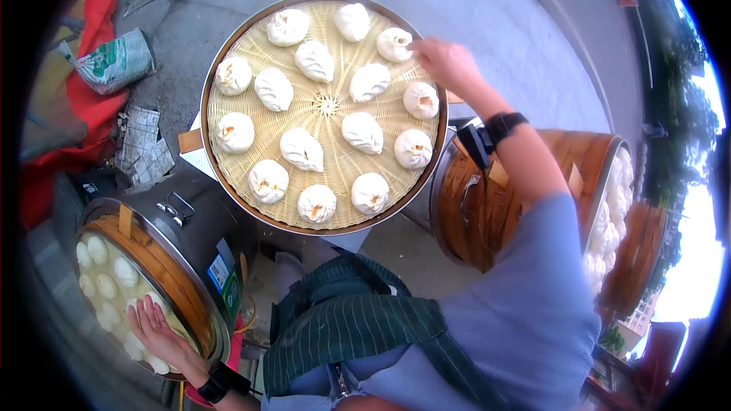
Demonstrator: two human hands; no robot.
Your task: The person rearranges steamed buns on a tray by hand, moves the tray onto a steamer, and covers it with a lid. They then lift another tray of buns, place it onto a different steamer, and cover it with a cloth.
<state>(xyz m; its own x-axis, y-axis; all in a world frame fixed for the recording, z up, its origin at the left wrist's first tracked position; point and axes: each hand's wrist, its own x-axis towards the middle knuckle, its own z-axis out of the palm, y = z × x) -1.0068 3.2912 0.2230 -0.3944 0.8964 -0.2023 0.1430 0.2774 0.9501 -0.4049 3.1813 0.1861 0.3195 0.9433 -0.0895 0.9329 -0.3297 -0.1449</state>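
A round woven steamer tray (326,103) with a dark rim stands in front of me and bears several white steamed buns. Some are round with orange filling showing at the top, others oval and pleated. My right hand (449,65) reaches across the tray's right edge, its fingers curled and pinching the side of a round bun (394,44) at the far right. That bun still rests on the woven base. At the lower left, my left hand (156,331) is spread with the palm turned up, holding nothing, over a steamer (175,281) filled with smooth white buns (126,272).
Stacked bamboo steamers (472,205) with more buns stand close on the right. A dark metal pot (205,221) with a handle holds the left steamer. Farther left lie a green-and-white sack (118,61) and red cloth (95,106). Grey pavement (487,23) stretches beyond the tray.
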